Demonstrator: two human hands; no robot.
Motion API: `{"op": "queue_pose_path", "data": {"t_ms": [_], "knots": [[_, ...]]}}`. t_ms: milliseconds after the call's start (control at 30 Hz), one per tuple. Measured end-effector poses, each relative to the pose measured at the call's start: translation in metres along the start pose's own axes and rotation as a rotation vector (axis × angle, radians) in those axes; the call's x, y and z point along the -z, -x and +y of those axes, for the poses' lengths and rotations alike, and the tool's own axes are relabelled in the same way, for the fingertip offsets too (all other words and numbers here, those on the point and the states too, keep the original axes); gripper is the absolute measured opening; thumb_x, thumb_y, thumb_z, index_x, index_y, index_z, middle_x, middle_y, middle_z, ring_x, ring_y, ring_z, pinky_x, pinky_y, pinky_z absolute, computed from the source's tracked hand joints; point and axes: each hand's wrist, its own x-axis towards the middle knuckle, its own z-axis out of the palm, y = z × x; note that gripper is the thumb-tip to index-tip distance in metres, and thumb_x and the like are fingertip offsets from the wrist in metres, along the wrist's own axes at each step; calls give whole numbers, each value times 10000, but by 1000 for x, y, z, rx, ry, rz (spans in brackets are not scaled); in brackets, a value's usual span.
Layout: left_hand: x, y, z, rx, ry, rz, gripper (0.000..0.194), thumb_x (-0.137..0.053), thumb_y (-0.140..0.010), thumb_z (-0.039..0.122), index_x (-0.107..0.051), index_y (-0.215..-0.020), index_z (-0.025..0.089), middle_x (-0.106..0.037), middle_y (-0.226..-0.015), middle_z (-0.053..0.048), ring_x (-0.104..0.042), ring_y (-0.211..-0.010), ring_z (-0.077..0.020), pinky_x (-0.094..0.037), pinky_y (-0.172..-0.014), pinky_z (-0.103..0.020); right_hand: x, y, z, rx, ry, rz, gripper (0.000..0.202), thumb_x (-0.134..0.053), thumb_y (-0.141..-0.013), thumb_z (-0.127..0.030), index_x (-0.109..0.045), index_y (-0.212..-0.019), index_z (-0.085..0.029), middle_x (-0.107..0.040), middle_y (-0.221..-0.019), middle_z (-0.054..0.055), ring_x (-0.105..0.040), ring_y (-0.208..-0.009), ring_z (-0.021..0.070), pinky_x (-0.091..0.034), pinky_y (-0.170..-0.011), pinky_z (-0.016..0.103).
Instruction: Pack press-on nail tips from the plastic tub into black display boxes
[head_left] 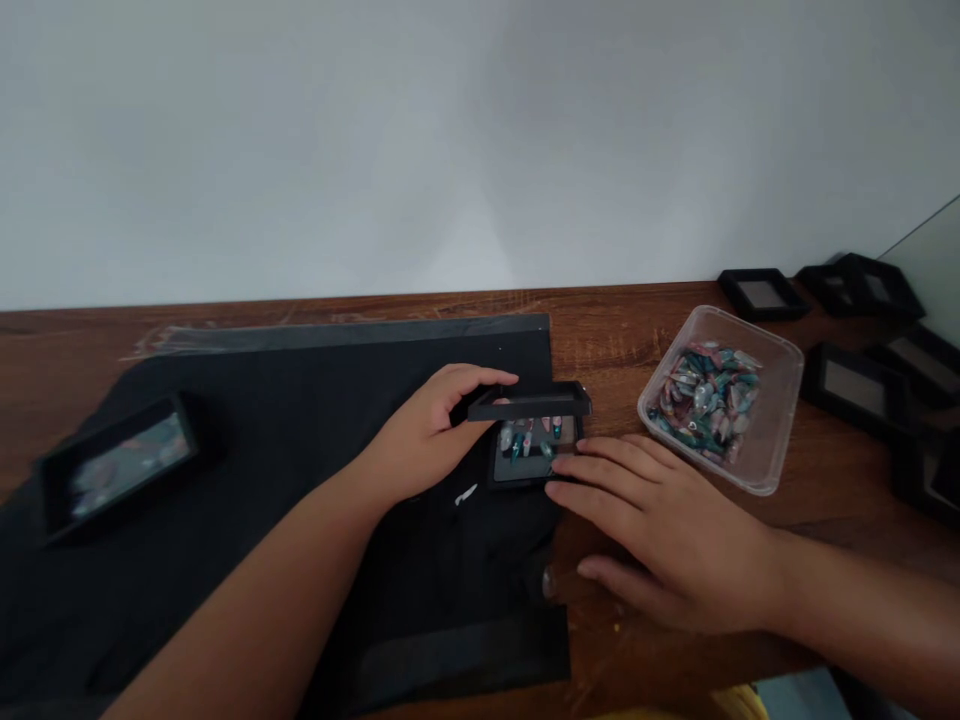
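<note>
One case (501, 476), face up, raised lid (529, 410) crosswise

There's a small black box (525, 484) over on the dark cloth (442, 570), near its right edge, open and lying flat. Its framed lid (534, 408) stands raised at an angle above the grey inside, where teal, pink and clear nails (517, 446) lie spaced out.

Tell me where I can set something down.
On the black cloth, the patch between the left-side case and the left hand; also the narrow wood strip between cloth and clear tub, behind the right hand. It is crowded right of the tub, among black cases, and around the open case.
</note>
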Motion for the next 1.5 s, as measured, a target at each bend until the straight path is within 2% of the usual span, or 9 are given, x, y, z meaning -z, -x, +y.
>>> {"op": "queue_pose_path", "data": {"t_ms": [67,200,267,400,567,667,800,1167,1500], "knots": [[0,1,0,1,26,2,396,-571,-915,441,-674,-1256,266,-692,-1255,-88,-637,-1216,-307,-506,-1086,-509,4,1,0,48,22,67,405,-538,-1016,-288,-587,-1380,-118,-628,-1430,145,-540,-1338,294,-465,-1092,483],[0,2,-1,25,136,-12,501,-598,-918,433,-556,-1389,266,-675,-1314,-96,-628,-1252,-298,-469,-1127,-519,15,4,1,186,-13,319,302,-596,-955,-181,-638,-1254,-163,-748,-1201,76,-664,-1092,214,-533,-967,388],[1,3,-1,32,168,-39,520,-607,-920,420,-526,-1413,277,-668,-1338,-94,-619,-1276,-295,-445,-1151,-521,19,5,1,191,-26,417,296,-631,-919,-159,-638,-1214,-169,-763,-1126,62,-684,-1016,196,-547,-938,361],[6,1,-1,54,238,-98,536,-605,-913,377,-507,-1434,290,-659,-1379,-89,-599,-1315,-298,-427,-1171,-521,16,4,-1,84,-13,523,343,-631,-923,-179,-588,-1261,-144,-711,-1255,130,-654,-1164,205,-525,-1020,363],[9,-1,-1,115,369,-119,477,-578,-913,323,-569,-1390,311,-667,-1386,-77,-590,-1329,-316,-426,-1177,-536,8,2,-2,-40,95,439,505,-597,-964,-266,-477,-1432,-118,-547,-1507,196,-492,-1412,296,-447,-1140,486],[8,0,-2,122,375,-92,416,-562,-958,407,-599,-1360,309,-679,-1364,-79,-596,-1321,-313,-435,-1172,-525,6,3,-1,-67,144,355,508,-576,-982,-298,-478,-1453,-138,-541,-1529,169,-454,-1443,318,-429,-1150,520],[5,2,-3,114,317,-99,482,-622,-931,502,-584,-1375,316,-664,-1383,-73,-602,-1315,-306,-466,-1145,-518,5,3,-1,-79,159,324,472,-555,-988,-303,-504,-1433,-155,-557,-1521,148,-464,-1438,326,-433,-1140,542],[2,2,-4,-17,72,-56,517,-631,-918,505,-592,-1380,277,-646,-1382,-98,-600,-1302,-313,-453,-1147,-546,4,2,-1,-69,156,304,573,-575,-981,-302,-440,-1479,-53,-513,-1559,163,-391,-1489,295,-416,-1187,479],[4,1,-1,-21,49,-63,555,-621,-912,568,-600,-1375,262,-659,-1354,-105,-607,-1288,-320,-479,-1122,-535,4,2,-1,-67,164,305,524,-561,-987,-292,-473,-1457,-78,-550,-1529,139,-421,-1466,297,-419,-1176,468]]}}
